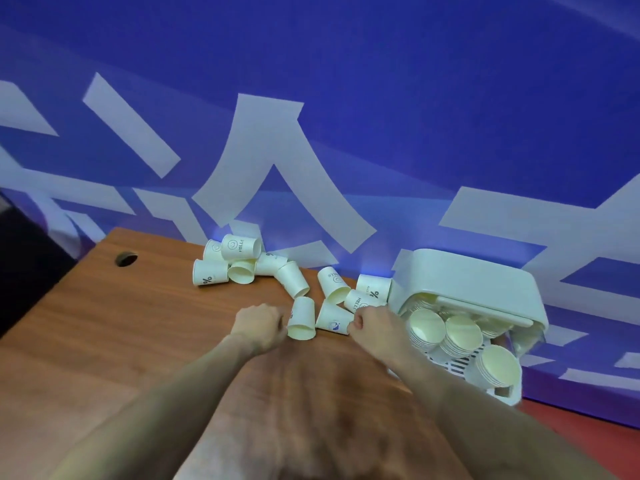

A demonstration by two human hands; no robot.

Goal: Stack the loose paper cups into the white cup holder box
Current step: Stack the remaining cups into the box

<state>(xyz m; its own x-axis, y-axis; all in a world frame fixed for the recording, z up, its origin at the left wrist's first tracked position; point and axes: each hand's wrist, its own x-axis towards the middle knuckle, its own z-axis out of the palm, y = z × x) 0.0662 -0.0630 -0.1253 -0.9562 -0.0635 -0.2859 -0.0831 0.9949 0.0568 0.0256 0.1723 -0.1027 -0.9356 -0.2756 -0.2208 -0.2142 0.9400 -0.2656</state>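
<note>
You are reaching both arms across a wooden table toward loose paper cups lying on their sides. Your left hand is curling its fingers against a plain cup, seemingly gripping its side. Your right hand is curling against a blue-marked cup just beside the first; whether it is grasping that cup, I cannot tell. The white cup holder box is lying tipped just right of your right hand, stacked cups showing in its opening. More cups are lying piled beyond your left hand, well apart from the box.
</note>
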